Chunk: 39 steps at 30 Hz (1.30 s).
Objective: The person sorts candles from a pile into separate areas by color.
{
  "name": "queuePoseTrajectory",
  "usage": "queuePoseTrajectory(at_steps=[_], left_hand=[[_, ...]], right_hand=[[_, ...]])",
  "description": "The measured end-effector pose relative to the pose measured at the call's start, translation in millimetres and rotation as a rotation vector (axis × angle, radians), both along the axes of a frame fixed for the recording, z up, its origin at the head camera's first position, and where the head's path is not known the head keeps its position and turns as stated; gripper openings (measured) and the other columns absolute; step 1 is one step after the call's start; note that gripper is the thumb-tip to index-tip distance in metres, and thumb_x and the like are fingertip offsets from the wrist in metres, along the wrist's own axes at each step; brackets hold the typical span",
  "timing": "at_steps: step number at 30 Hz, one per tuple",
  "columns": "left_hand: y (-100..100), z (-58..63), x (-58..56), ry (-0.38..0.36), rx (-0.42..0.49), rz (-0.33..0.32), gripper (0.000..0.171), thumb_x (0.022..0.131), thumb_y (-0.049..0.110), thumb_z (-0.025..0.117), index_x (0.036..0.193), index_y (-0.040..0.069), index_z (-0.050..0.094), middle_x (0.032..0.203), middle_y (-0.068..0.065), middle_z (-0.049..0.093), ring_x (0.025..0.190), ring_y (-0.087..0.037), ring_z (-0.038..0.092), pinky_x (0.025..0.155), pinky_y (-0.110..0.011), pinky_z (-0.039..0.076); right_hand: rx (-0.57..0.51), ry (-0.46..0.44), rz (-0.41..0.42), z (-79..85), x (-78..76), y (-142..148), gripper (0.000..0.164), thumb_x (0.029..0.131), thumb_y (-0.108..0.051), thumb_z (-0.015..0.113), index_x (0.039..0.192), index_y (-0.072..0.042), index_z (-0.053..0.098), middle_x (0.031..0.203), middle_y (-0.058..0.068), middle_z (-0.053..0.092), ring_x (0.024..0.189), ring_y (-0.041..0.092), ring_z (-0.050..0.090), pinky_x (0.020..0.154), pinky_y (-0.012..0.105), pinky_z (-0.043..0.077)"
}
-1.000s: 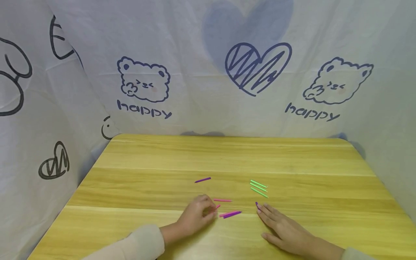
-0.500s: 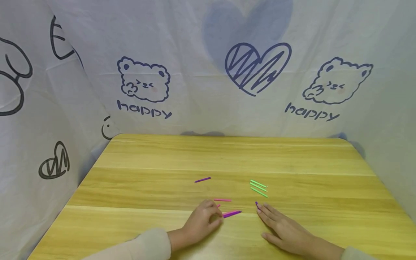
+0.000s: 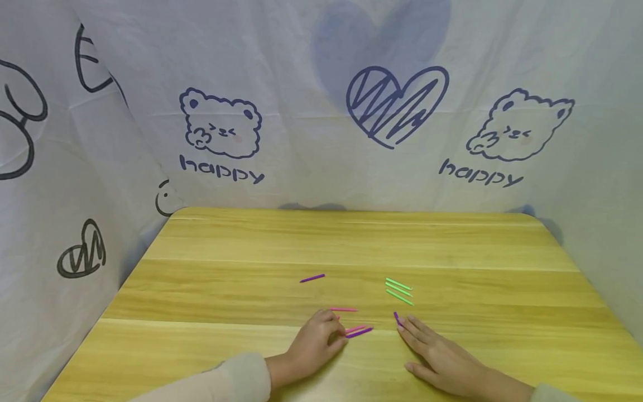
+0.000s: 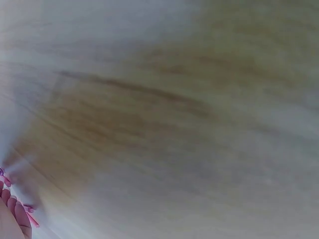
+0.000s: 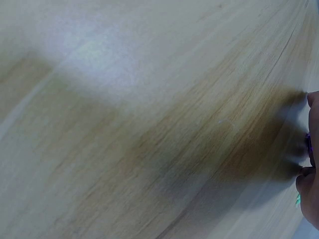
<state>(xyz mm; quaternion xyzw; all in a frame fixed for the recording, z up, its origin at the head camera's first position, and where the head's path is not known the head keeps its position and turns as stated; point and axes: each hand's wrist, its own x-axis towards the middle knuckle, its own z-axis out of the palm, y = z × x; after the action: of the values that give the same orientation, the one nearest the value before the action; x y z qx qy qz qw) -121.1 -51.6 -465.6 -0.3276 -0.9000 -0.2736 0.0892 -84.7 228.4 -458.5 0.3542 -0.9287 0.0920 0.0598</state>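
Note:
In the head view my left hand (image 3: 316, 343) is low over the table, thumb and fingers bent toward the left ends of a pink pointed stick (image 3: 356, 329) and a purple pointed stick (image 3: 360, 333). Whether it pinches either is hidden. Another pink stick (image 3: 344, 309) lies just beyond; the tip of a further pink one (image 3: 338, 317) shows beside the knuckles. My right hand (image 3: 442, 354) rests palm down with fairly straight fingers, the index fingertip touching a partly covered purple stick (image 3: 396, 316). In the left wrist view, fingers (image 4: 14, 211) appear at the lower-left corner.
Three green sticks (image 3: 399, 291) lie side by side beyond my right hand. A lone purple stick (image 3: 312, 278) lies farther back, left of centre. The wooden table (image 3: 226, 240) ends at a white printed cloth (image 3: 296, 151) behind and at the sides.
My left hand has moved right and slightly nearer, from the small pink stick to the pink and purple pair. A narrow gap now shows between those two. My right hand stays put.

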Motion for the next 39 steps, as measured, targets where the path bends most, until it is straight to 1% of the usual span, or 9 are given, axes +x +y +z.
queuePoseTrajectory(at_steps=[6, 11, 15, 22, 28, 30, 33, 36, 39], left_hand=[[1.5, -0.7, -0.8, 0.038, -0.018, -0.010, 0.006, 0.076, 0.014, 0.073, 0.079, 0.008, 0.070, 0.079, 0.003, 0.059, 0.075, -0.007, 0.050, 0.072, -0.015, 0.047], [1.6, -0.7, -1.0, 0.103, -0.031, -0.041, 0.005, 0.075, 0.013, 0.073, 0.076, 0.009, 0.071, 0.076, 0.004, 0.057, 0.073, -0.007, 0.049, 0.070, -0.015, 0.046], [2.9, -0.9, -1.3, 0.130, -0.044, -0.050, 0.006, 0.074, 0.014, 0.074, 0.076, 0.009, 0.071, 0.076, 0.004, 0.057, 0.073, -0.007, 0.049, 0.070, -0.015, 0.045], [5.7, 0.5, -1.1, 0.135, -0.061, -0.043, 0.006, 0.074, 0.013, 0.074, 0.076, 0.009, 0.071, 0.075, 0.004, 0.057, 0.072, -0.006, 0.050, 0.078, -0.021, 0.050], [6.0, 0.8, -1.3, 0.131, -0.062, -0.044, 0.006, 0.075, 0.013, 0.073, 0.076, 0.008, 0.071, 0.074, 0.004, 0.057, 0.072, -0.006, 0.049, 0.070, -0.016, 0.046], [5.2, 0.5, -0.9, 0.135, -0.066, -0.047, 0.006, 0.075, 0.014, 0.073, 0.076, 0.008, 0.071, 0.074, 0.004, 0.057, 0.072, -0.006, 0.048, 0.069, -0.015, 0.045], [3.4, 0.6, 0.5, 0.138, -0.074, -0.051, 0.006, 0.076, 0.014, 0.073, 0.077, 0.009, 0.071, 0.074, 0.005, 0.056, 0.072, -0.005, 0.047, 0.069, -0.014, 0.044], [1.0, 1.9, 2.2, 0.129, -0.082, -0.054, 0.005, 0.076, 0.014, 0.072, 0.078, 0.009, 0.072, 0.075, 0.005, 0.056, 0.072, -0.006, 0.048, 0.070, -0.014, 0.044], [-1.9, 2.1, 3.0, 0.131, -0.089, -0.055, 0.004, 0.076, 0.014, 0.072, 0.078, 0.010, 0.072, 0.077, 0.005, 0.059, 0.078, -0.008, 0.053, 0.077, -0.017, 0.047]], right_hand=[[-0.013, 0.007, 0.007, -1.6, 0.6, 0.0, 0.059, 0.093, -0.039, 0.052, 0.135, 0.002, 0.044, 0.143, 0.017, 0.042, 0.138, 0.014, 0.015, 0.098, 0.038, 0.040], [-0.030, 0.035, 0.021, -2.9, 0.8, 0.8, 0.059, 0.092, -0.037, 0.054, 0.135, 0.002, 0.045, 0.142, 0.018, 0.042, 0.138, 0.005, 0.004, 0.104, 0.024, 0.025], [-0.032, 0.028, 0.020, -2.8, 0.4, 0.5, 0.059, 0.092, -0.037, 0.054, 0.135, 0.002, 0.044, 0.142, 0.018, 0.042, 0.138, 0.008, 0.008, 0.103, 0.027, 0.029], [-0.019, 0.019, 0.023, -3.2, -0.6, -0.3, 0.059, 0.092, -0.038, 0.053, 0.135, 0.002, 0.044, 0.141, 0.019, 0.042, 0.133, 0.027, 0.034, 0.094, 0.041, 0.044], [-0.021, 0.039, 0.034, -4.5, -0.9, 0.5, 0.059, 0.092, -0.038, 0.054, 0.135, 0.002, 0.044, 0.141, 0.019, 0.043, 0.139, 0.011, 0.012, 0.093, 0.042, 0.045], [-0.019, 0.032, 0.032, -4.3, -0.7, 0.3, 0.059, 0.092, -0.038, 0.053, 0.135, 0.002, 0.044, 0.141, 0.019, 0.042, 0.139, 0.014, 0.014, 0.093, 0.042, 0.045], [-0.015, 0.007, 0.023, -3.2, -0.4, -0.3, 0.059, 0.093, -0.038, 0.053, 0.135, 0.002, 0.044, 0.141, 0.019, 0.042, 0.136, 0.027, 0.029, 0.094, 0.042, 0.043], [-0.012, -0.005, 0.019, -2.2, -0.1, -0.6, 0.059, 0.093, -0.038, 0.052, 0.135, 0.002, 0.044, 0.142, 0.019, 0.042, 0.135, 0.028, 0.030, 0.096, 0.041, 0.042], [-0.010, 0.001, 0.011, -2.2, 0.3, -0.5, 0.059, 0.093, -0.039, 0.052, 0.135, 0.002, 0.044, 0.142, 0.017, 0.042, 0.138, 0.018, 0.020, 0.098, 0.038, 0.039]])
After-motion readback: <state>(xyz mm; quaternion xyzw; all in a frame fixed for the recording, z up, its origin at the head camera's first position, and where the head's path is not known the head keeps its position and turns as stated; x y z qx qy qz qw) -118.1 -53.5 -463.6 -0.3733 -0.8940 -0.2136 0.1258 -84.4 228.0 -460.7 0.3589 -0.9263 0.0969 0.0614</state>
